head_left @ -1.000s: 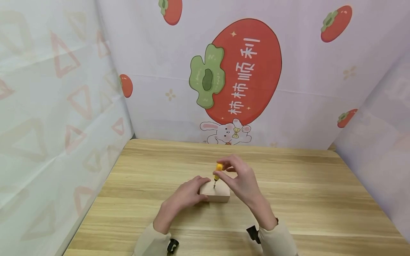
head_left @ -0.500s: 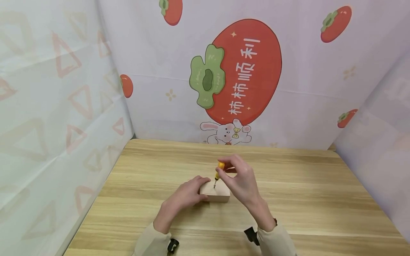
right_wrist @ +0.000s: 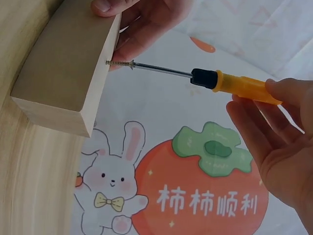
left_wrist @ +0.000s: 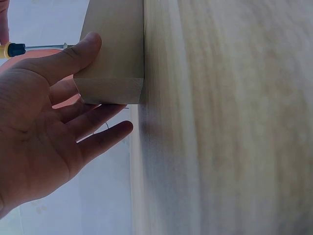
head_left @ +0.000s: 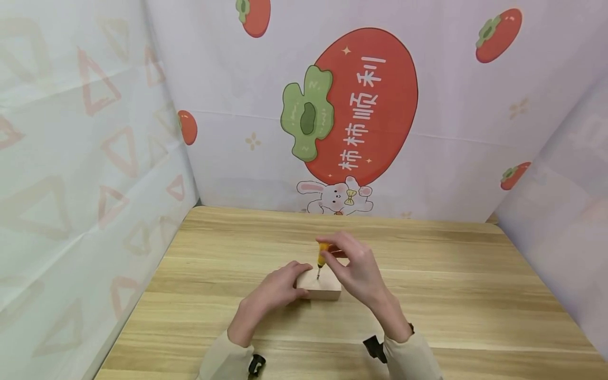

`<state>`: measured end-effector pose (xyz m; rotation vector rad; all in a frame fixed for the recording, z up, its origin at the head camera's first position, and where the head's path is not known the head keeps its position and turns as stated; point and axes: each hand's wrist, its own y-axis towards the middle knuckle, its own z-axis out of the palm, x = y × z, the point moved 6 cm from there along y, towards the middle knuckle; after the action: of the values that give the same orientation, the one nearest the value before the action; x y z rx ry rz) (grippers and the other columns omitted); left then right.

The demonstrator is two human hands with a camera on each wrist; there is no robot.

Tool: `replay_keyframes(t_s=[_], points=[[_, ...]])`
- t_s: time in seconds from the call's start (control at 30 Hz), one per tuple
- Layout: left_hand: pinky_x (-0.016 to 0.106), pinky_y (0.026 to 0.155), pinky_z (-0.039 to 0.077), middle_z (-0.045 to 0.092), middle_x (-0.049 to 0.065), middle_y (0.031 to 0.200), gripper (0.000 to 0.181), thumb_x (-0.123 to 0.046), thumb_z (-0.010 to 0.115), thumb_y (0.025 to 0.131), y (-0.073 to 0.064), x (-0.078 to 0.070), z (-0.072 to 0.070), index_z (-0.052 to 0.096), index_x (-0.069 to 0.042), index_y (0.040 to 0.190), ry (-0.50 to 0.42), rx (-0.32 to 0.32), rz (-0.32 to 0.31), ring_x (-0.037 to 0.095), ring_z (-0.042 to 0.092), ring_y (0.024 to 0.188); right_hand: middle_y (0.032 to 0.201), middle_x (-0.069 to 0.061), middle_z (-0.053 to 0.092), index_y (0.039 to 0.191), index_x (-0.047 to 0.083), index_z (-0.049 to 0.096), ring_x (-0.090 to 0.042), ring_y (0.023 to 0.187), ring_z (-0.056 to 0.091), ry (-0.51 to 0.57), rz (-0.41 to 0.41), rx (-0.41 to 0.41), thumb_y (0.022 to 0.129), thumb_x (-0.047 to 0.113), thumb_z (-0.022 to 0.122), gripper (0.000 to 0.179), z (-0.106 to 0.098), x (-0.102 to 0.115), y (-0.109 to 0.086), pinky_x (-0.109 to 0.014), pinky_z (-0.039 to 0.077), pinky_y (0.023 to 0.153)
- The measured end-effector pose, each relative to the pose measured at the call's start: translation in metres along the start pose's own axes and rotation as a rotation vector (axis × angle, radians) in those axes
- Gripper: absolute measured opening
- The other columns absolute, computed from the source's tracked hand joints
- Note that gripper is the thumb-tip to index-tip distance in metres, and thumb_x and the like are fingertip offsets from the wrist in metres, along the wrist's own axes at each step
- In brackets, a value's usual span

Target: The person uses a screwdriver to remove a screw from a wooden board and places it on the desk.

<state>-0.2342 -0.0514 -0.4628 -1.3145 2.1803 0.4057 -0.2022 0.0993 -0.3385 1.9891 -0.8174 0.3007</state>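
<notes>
A pale wooden block (head_left: pixel 319 286) lies on the table, its left end gripped between the thumb and fingers of my left hand (head_left: pixel 281 285). From the block's top face stands a screw (right_wrist: pixel 120 63), most of its thread showing above the wood. The tip of a screwdriver (right_wrist: pixel 244 87) with a yellow and black handle meets the screw head. My right hand (head_left: pixel 357 266) pinches the handle's upper end between thumb and fingers. In the left wrist view, the thumb (left_wrist: pixel 80 56) presses the near side of the block.
The wood-grain table (head_left: pixel 451 295) stretches around the block. Behind it hangs a white cloth (head_left: pixel 228 169) printed with persimmons and a rabbit; more printed cloth (head_left: pixel 71 184) hangs at the left side. Black straps (head_left: pixel 375 348) sit at both wrists.
The right hand's fingers have shifted on the handle, and the handle's top has tilted right, then back left. The left hand and the block stay in place.
</notes>
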Motion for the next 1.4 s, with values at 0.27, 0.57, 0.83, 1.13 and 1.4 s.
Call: replay_keyframes(t_s=[0.27, 0.57, 0.83, 1.13, 1.4], points=[[0.038, 0.089, 0.051, 0.063, 0.003, 0.120, 0.057, -0.030, 0.078, 0.086, -0.001, 0.000, -0.001, 0.059, -0.013, 0.137, 0.000, 0.003, -0.003, 0.016, 0.061, 0.100, 0.101, -0.006, 0.070, 0.112, 0.006, 0.071, -0.017, 0.089, 0.070, 0.030, 0.021, -0.033, 0.083, -0.003, 0.076, 0.031, 0.002, -0.003, -0.003, -0.029, 0.059, 0.074], [0.039, 0.091, 0.051, 0.062, 0.004, 0.122, 0.057, -0.030, 0.078, 0.086, 0.000, -0.001, 0.000, 0.058, -0.013, 0.137, -0.005, 0.013, -0.013, 0.017, 0.061, 0.104, 0.098, -0.005, 0.070, 0.110, 0.006, 0.070, -0.018, 0.085, 0.069, 0.002, 0.076, -0.114, 0.081, 0.003, 0.079, 0.030, 0.000, -0.004, -0.005, -0.027, 0.059, 0.070], [0.040, 0.091, 0.050, 0.062, 0.005, 0.122, 0.058, -0.031, 0.078, 0.086, 0.000, -0.001, 0.000, 0.058, -0.013, 0.137, -0.012, 0.010, -0.012, 0.018, 0.062, 0.103, 0.095, -0.005, 0.074, 0.106, 0.005, 0.072, -0.015, 0.086, 0.070, 0.109, 0.083, 0.014, 0.083, 0.003, 0.078, 0.024, -0.002, -0.015, 0.003, -0.027, 0.059, 0.074], [0.039, 0.090, 0.050, 0.062, 0.004, 0.121, 0.058, -0.030, 0.078, 0.086, 0.001, 0.000, 0.001, 0.058, -0.013, 0.137, -0.005, 0.014, -0.010, 0.016, 0.061, 0.101, 0.096, 0.002, 0.071, 0.105, 0.009, 0.072, -0.013, 0.086, 0.069, 0.074, 0.143, 0.089, 0.082, 0.012, 0.081, 0.025, -0.001, -0.016, 0.004, -0.030, 0.059, 0.071], [0.039, 0.090, 0.051, 0.062, 0.004, 0.120, 0.059, -0.030, 0.078, 0.086, 0.001, 0.000, 0.000, 0.058, -0.012, 0.138, 0.006, 0.013, -0.006, 0.017, 0.061, 0.102, 0.092, 0.001, 0.063, 0.103, 0.007, 0.066, -0.010, 0.079, 0.064, -0.002, 0.092, -0.041, 0.075, 0.007, 0.086, 0.034, 0.004, -0.006, -0.003, -0.028, 0.059, 0.064]])
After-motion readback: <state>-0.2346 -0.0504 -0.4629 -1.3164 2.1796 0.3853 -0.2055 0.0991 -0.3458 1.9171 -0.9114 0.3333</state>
